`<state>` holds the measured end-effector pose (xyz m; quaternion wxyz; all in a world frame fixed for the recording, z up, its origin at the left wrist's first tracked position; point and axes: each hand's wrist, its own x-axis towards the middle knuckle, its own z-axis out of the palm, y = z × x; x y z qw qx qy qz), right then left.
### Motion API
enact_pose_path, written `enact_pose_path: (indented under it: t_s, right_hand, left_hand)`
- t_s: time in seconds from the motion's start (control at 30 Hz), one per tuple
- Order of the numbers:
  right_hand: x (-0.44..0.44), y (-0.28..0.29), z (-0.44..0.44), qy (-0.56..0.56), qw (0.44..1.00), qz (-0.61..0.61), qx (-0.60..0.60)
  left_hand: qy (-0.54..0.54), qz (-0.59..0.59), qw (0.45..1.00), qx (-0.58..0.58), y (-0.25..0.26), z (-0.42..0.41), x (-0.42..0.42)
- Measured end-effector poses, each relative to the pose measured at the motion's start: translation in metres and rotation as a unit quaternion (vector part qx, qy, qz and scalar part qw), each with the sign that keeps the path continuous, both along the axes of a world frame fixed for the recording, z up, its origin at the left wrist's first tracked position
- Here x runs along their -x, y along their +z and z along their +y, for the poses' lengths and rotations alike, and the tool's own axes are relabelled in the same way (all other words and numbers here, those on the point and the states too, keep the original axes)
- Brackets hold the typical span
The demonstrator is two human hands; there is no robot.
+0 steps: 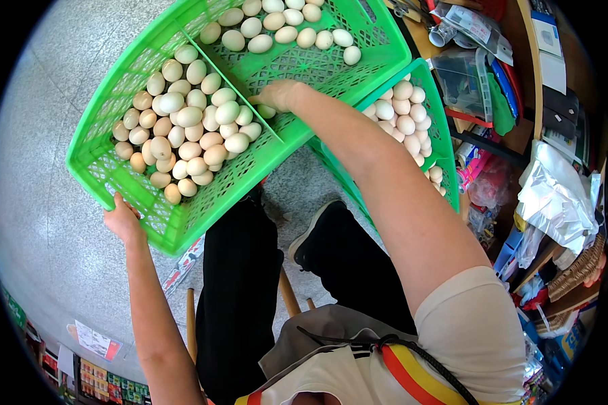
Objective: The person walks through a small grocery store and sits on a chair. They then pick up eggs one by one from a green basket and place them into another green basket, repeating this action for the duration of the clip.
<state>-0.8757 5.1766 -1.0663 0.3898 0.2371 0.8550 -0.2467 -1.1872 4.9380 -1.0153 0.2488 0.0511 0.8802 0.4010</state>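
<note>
A green plastic crate (243,182) with a divider (223,76) lies across the upper part of the head view. Many pale eggs (188,116) are heaped in its left compartment; other eggs (273,21) lie along the far side of the right compartment. My left hand (124,217) grips the crate's near left corner. My right hand (275,96) reaches into the right compartment beside the divider, its fingertips at the divider. One egg (266,111) sits just below that hand; whether the fingers hold anything is hidden.
Another green crate (448,177) with eggs (405,119) stands at the right, partly behind my right forearm. Cluttered shelves (534,91) with plastic bags and boxes line the right side. My legs and wooden stool legs (288,293) are below the crate. Papers (96,341) lie on the floor lower left.
</note>
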Motion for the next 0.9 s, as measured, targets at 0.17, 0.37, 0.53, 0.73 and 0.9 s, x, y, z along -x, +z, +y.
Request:
enact_pose_path:
  t_s: [0.17,0.37,0.53,0.73,0.9]
  right_hand:
    - [-0.020,0.008,0.012,-0.145,0.980,0.123,-0.056]
    - [-0.082,0.149,-0.004,-0.495,0.750,0.436,0.050]
    - [-0.254,0.181,-0.049,-0.717,0.603,0.338,-0.090]
    - [-0.359,0.110,-0.127,-0.894,0.409,0.156,-0.101]
    - [-0.363,0.076,-0.138,-0.907,0.386,0.161,-0.047]
  left_hand:
    - [-0.003,-0.012,1.000,0.000,0.000,0.007,-0.005]
    - [-0.006,0.007,1.000,0.002,-0.007,-0.009,0.009]
    - [-0.024,-0.004,1.000,0.005,-0.007,-0.002,0.006]
    - [-0.021,0.008,0.999,0.024,-0.008,-0.001,0.005]
    - [-0.036,0.018,0.999,0.003,-0.017,-0.013,0.020]
